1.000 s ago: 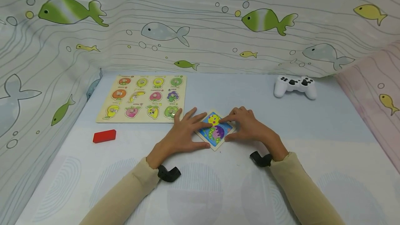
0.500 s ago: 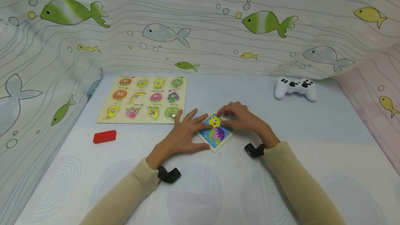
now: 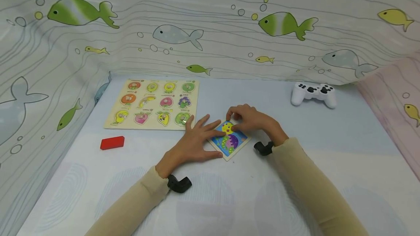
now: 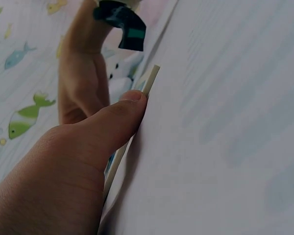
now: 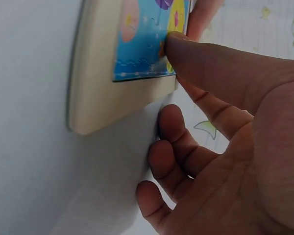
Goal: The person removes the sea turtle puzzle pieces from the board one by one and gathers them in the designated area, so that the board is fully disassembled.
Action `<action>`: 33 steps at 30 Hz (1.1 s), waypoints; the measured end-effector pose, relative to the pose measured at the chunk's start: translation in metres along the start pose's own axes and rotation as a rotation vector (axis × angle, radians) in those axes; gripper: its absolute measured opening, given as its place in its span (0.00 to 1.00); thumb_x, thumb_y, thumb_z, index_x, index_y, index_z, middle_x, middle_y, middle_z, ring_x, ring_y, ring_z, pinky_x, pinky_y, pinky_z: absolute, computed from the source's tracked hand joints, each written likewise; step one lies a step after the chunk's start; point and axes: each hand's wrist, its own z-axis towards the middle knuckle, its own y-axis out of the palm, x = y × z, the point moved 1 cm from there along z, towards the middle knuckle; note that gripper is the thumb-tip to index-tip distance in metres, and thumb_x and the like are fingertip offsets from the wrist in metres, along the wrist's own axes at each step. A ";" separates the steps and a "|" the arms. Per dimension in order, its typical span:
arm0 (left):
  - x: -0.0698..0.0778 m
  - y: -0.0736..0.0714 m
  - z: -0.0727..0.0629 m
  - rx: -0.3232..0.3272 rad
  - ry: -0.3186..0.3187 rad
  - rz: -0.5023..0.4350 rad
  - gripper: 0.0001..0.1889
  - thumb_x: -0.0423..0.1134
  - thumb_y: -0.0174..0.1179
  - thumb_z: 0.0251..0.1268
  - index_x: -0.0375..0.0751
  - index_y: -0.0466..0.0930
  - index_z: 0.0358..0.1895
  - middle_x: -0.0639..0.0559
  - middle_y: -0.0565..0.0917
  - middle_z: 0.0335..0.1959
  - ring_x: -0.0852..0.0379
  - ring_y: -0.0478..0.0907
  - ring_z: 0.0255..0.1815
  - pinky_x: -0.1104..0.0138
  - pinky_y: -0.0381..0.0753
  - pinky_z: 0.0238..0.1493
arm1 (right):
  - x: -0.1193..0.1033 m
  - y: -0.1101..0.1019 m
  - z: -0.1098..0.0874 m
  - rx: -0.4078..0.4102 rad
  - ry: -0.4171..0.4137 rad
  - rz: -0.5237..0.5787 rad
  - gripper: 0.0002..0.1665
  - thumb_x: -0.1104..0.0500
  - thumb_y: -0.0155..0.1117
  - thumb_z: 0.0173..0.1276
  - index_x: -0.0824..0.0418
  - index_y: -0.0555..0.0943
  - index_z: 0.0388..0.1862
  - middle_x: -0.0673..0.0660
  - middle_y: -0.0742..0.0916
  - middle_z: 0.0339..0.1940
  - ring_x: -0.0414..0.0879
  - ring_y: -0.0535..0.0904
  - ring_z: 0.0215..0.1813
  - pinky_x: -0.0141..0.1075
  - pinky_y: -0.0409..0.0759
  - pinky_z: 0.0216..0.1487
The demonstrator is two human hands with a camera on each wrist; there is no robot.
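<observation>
A small square picture puzzle (image 3: 230, 144) lies cornerwise on the table, with a yellow and purple cartoon animal on blue inside a cream wooden border (image 5: 95, 73). My left hand (image 3: 195, 140) is spread at its left side; the index fingertip rests on the picture and the thumb (image 4: 120, 115) lies at the near corner's edge. From the far right, my right hand (image 3: 252, 118) grips the puzzle by its far corner. Its thumb (image 5: 201, 56) presses on the picture, the index finger bends over the far edge, and the remaining fingers curl below the border.
A cream fruit-puzzle board (image 3: 108, 124) with several knobbed pieces lies at the back left, its near right corner by my left fingers. A red block (image 3: 112, 143) sits in front of it. At the back right is a white game controller (image 3: 313, 95). A fish-patterned curtain (image 3: 229, 46) closes off the back.
My right hand has moved from the puzzle's right side up to its far corner, drawing thumb and index closer together. The left hand keeps its place. The head view has shifted slightly.
</observation>
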 end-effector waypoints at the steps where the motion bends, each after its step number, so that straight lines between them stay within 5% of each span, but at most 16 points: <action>1: 0.000 0.000 0.000 0.000 0.000 0.002 0.33 0.70 0.65 0.56 0.67 0.78 0.66 0.56 0.68 0.78 0.39 0.53 0.84 0.30 0.35 0.74 | 0.000 -0.001 0.001 -0.005 -0.001 -0.002 0.15 0.58 0.71 0.65 0.50 0.81 0.51 0.58 0.84 0.52 0.56 0.74 0.58 0.58 0.66 0.62; 33: 0.001 -0.002 0.001 -0.015 -0.011 -0.003 0.33 0.70 0.65 0.56 0.67 0.78 0.66 0.56 0.68 0.78 0.39 0.53 0.84 0.30 0.35 0.75 | -0.009 -0.009 0.010 -0.115 0.034 0.003 0.16 0.60 0.72 0.63 0.52 0.80 0.49 0.57 0.81 0.46 0.53 0.73 0.52 0.46 0.72 0.52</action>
